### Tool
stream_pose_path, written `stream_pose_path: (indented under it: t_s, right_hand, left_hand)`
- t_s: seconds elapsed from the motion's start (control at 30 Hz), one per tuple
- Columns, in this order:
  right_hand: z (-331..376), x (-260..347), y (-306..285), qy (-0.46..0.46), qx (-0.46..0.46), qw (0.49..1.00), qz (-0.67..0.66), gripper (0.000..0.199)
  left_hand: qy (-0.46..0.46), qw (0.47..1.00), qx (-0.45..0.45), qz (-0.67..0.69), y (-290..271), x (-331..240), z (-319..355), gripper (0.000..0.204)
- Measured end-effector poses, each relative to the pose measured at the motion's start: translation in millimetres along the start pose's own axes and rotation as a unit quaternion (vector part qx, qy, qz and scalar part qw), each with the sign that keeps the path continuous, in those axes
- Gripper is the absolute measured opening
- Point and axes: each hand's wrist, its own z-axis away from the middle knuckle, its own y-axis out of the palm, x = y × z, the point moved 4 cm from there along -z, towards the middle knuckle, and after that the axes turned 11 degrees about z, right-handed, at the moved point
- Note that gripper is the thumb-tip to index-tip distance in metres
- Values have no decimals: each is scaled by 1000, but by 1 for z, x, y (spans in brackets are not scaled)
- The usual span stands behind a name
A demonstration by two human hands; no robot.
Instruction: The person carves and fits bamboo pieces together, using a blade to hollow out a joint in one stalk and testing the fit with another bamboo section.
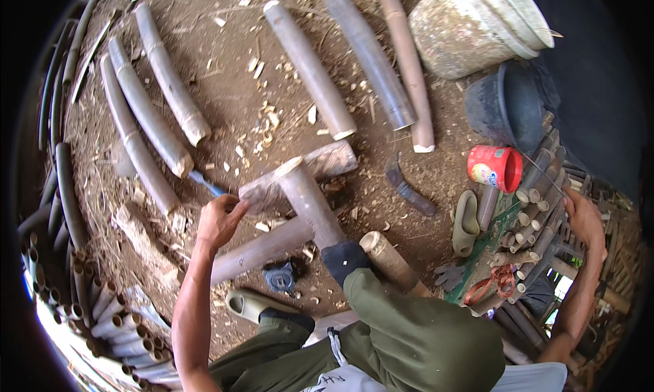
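My left hand [221, 221] is closed at the left end of a rough short log [327, 161], fingers curled against it. Across that log rests a cut bamboo piece [306, 198], with my dark-socked foot [343, 259] against its near end. Just beyond my left hand lies a tool with a blue handle [206, 183]. Far to the right, my right hand [584, 218] closes on a thin, dark rod-like thing [545, 175] that extends over stacked bamboo. Its exact kind is unclear.
Bamboo lengths [310, 71] lie on the chip-strewn ground. A curved dark tool [409, 187], a red tub [494, 167], a sandal [466, 223] and a dark bucket [487, 106] are at right. A tape measure [279, 277] sits near my left foot. Bamboo tubes [129, 337] crowd the left edge.
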Motion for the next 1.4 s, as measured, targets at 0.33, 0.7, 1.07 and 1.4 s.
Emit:
stream_pose_path:
  t_s: [0.33, 0.7, 1.07, 1.4]
  right_hand:
    - [-64, -4, 219, 55, 116, 991, -48, 34]
    - [75, 53, 64, 8, -121, 974, -192, 68]
    - [-4, 409, 130, -197, -189, 805, -527, 84]
    - [-5, 413, 127, -204, -189, 796, -537, 77]
  left_hand:
    - [58, 968, -233, -71, -29, 0, -59, 42]
    - [16, 946, -323, -21, -55, 51, -17, 43]
    - [6, 921, -389, -25, -23, -23, -65, 76]
    - [-122, 885, -439, -99, -58, -29, -102, 99]
